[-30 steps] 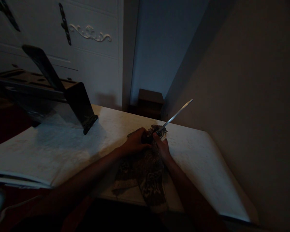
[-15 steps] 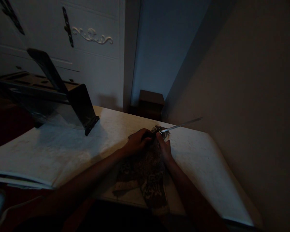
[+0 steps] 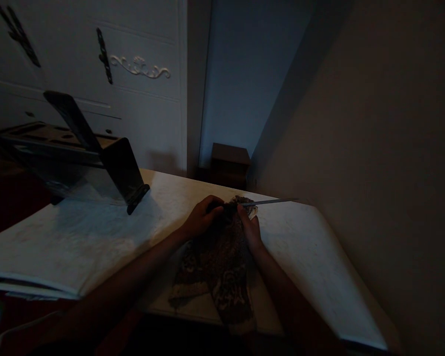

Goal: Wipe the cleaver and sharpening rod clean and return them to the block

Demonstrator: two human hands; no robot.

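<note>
A knife (image 3: 270,201) lies across my hands, its thin pale blade pointing right and tapering to a tip. Its dark handle end is in my left hand (image 3: 203,216), whose fingers are curled round it. My right hand (image 3: 250,225) is closed on a brown patterned cloth (image 3: 232,291) at the base of the blade, with the thumb near the metal. The cloth hangs down between my forearms onto the table, its lower ends spread apart. Dim light hides how the fingers of both hands lie underneath.
On the left of the white table (image 3: 107,237) stands a black knife block (image 3: 122,168) with slots on top and a clear side. A white cabinet (image 3: 144,113) stands behind it, a brown box (image 3: 230,155) beyond the far edge, and a wall (image 3: 374,148) rises on the right.
The blade has turned from slanting up to the right to nearly level. Both hands have shifted slightly left in view, and the camera view has moved a little.
</note>
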